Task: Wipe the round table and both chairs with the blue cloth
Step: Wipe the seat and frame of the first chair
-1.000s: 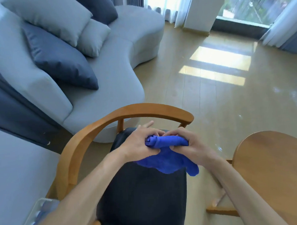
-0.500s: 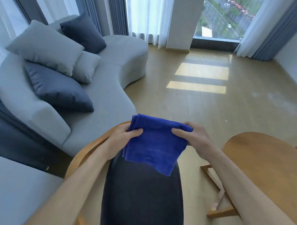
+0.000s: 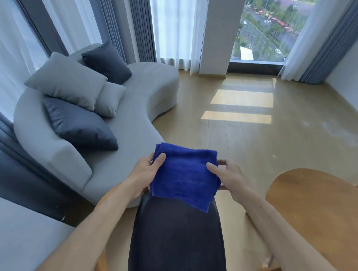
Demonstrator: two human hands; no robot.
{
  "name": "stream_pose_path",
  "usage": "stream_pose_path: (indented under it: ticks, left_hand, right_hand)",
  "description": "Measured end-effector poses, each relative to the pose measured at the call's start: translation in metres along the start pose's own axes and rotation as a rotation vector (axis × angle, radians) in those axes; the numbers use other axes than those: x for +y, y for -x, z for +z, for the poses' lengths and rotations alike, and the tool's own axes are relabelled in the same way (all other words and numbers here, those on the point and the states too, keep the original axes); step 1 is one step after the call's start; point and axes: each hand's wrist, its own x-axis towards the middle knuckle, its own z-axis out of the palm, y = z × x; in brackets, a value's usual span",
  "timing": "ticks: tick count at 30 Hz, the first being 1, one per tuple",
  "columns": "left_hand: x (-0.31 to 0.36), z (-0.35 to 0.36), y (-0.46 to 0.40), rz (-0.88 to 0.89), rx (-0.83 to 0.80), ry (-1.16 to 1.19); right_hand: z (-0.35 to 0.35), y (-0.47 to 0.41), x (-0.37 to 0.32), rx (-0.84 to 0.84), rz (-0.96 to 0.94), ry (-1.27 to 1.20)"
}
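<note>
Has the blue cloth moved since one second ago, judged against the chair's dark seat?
Yes. The blue cloth, then bunched low over the seat, is now unfolded and raised, held by the left hand and right hand.

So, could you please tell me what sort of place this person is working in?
Most likely a living room or lounge high up in a flat or hotel: a curved grey sofa with cushions, floor-length curtains, and a window overlooking streets far below. A round wooden table stands at the right.
</note>
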Motion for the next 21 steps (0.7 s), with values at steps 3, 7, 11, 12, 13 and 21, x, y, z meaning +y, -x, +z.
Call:
stream_pose_path:
  ticks: [3,7,11,12,13,21]
  left_hand:
    - [0.006,-0.005,-0.002,-0.047,0.120,-0.009]
    - [0.007,-0.015,0.002,-0.057,-0.051,-0.128]
    - [0.003,-0.009,0.005,0.070,-0.067,-0.533]
    - [0.002,-0.007,0.005,0.110,-0.060,-0.649]
    - [0.000,-0.005,0.005,0.159,-0.052,-0.758]
    - [-0.016,-0.005,0.012,0.147,-0.093,-0.518]
  right_hand:
    - [-0.003,0.003,-0.007,-0.102,0.105,-0.174]
    - [-0.005,0.008,-0.010,-0.095,-0.005,-0.008]
    - [-0.005,0.013,-0.012,-0.038,-0.254,0.449]
    - [-0.005,0.013,-0.012,-0.023,-0.311,0.566]
    - [-0.005,0.013,-0.011,-0.014,-0.366,0.649]
    - [-0.017,0.010,0.018,-0.141,-0.376,0.521]
